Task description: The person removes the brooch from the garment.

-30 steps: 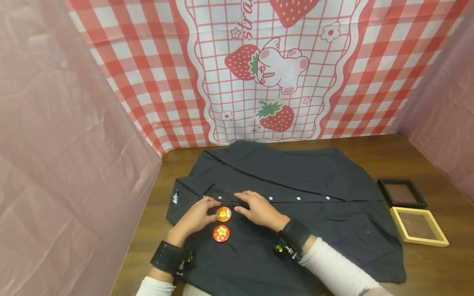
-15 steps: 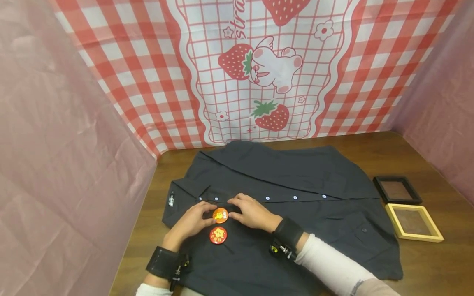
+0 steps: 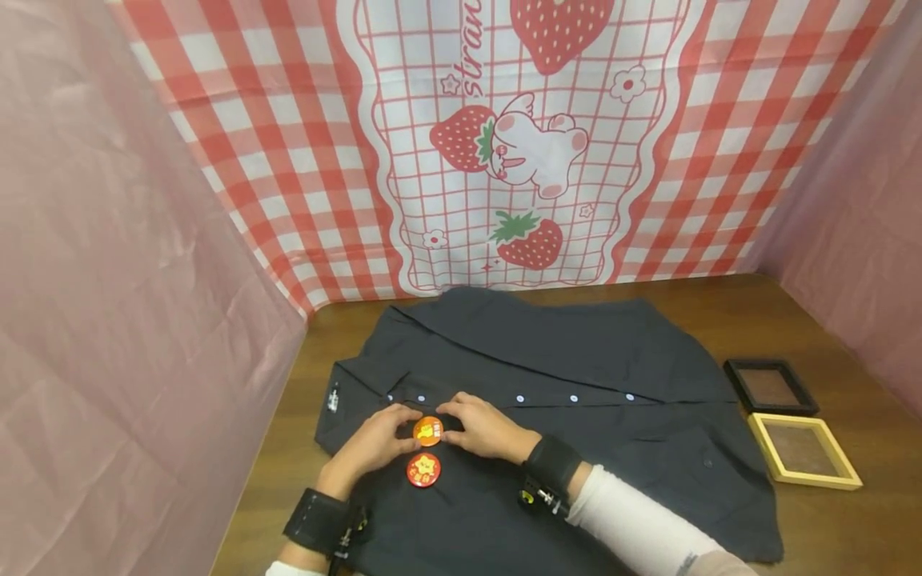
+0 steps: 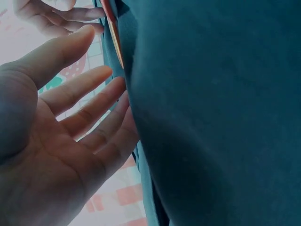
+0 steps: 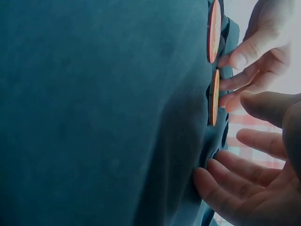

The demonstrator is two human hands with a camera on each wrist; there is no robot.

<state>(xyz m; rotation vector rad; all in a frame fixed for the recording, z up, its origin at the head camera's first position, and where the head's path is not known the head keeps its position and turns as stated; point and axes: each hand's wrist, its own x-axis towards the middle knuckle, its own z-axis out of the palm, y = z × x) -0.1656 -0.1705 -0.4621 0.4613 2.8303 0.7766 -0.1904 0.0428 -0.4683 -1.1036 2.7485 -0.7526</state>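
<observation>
A dark grey button-up shirt (image 3: pixel 504 504) lies spread out. On its near front sit two round pin badges, an orange one (image 3: pixel 428 431) and, just below it, a red one (image 3: pixel 423 470) with a yellow star figure. My left hand (image 3: pixel 370 440) is at the orange badge's left side, thumb and fingertips right by its rim. From the other side, my right hand (image 3: pixel 490 428) has its thumb near the badge's right edge and its fingertips on the shirt above. In the right wrist view (image 5: pixel 249 179), that hand's fingers are spread and loosely bent.
To the right of the shirt, a black frame (image 3: pixel 771 387) and a pale yellow frame (image 3: pixel 850 472) lie on the wooden table (image 3: pixel 266 464). A red checked strawberry cloth (image 3: pixel 288 160) hangs at the back, with pink cloth (image 3: pixel 144 320) along both sides.
My right hand has moved left, closing in on the orange badge, and the left thumb has drawn back to its edge. The orange badge has turned slightly. The head view has shifted a little.
</observation>
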